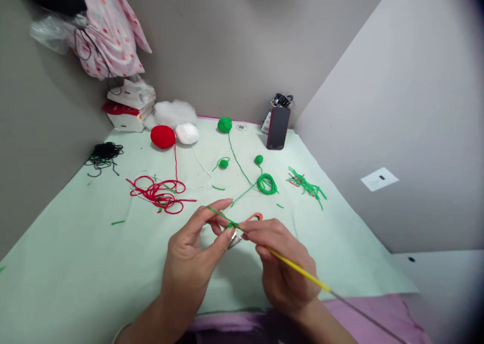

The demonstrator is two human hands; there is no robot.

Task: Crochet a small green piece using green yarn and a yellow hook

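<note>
No writing can be read on the dark phone point(278, 127) propped at the back, nor on the white box point(130, 113) in the corner. Low over the pale green worktop point(75, 263), the left hand point(192, 253) is raised with its palm turned inward, thumb and forefinger pinched shut on a small knot of green yarn point(230, 225). The strand runs from there back across the worktop to the green ball point(224, 124) by the wall. The right hand point(282, 263) meets it from the other side, fingers closed around a yellow crochet hook point(298, 269), its tip right at the knot. Both wrists hover clear of the surface. A red yarn tangle point(161, 192) lies just beyond the left hand.
</note>
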